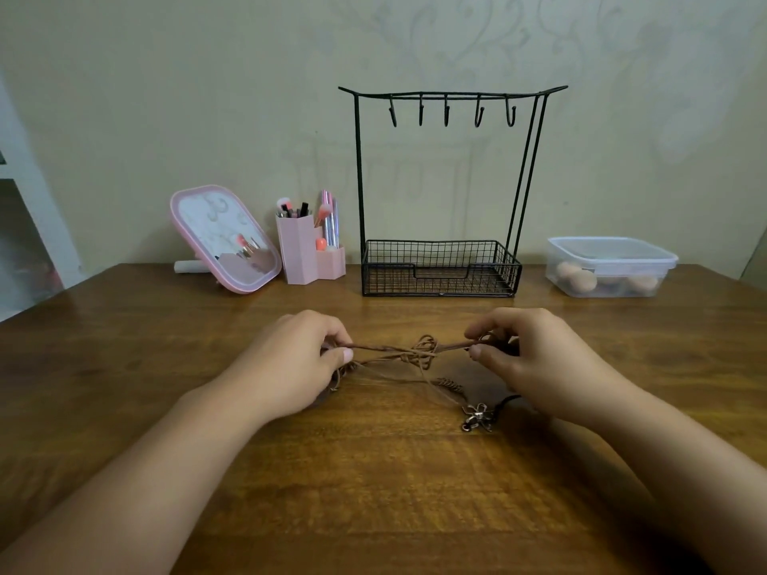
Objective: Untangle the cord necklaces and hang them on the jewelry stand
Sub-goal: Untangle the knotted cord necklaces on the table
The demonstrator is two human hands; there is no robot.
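Tangled brown cord necklaces (415, 354) stretch just above a wooden table (373, 491), pinched at either end by the left hand (299, 359) and right hand (527, 359); the black wire jewelry stand (442, 267) stands behind, hooks bare.

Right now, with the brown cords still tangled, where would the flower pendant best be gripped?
Probably by the dark cord just above the flower pendant, from the near right side. The pendant lies flat on the wooden table, its thin petals hard to pinch, and the right hand is close.
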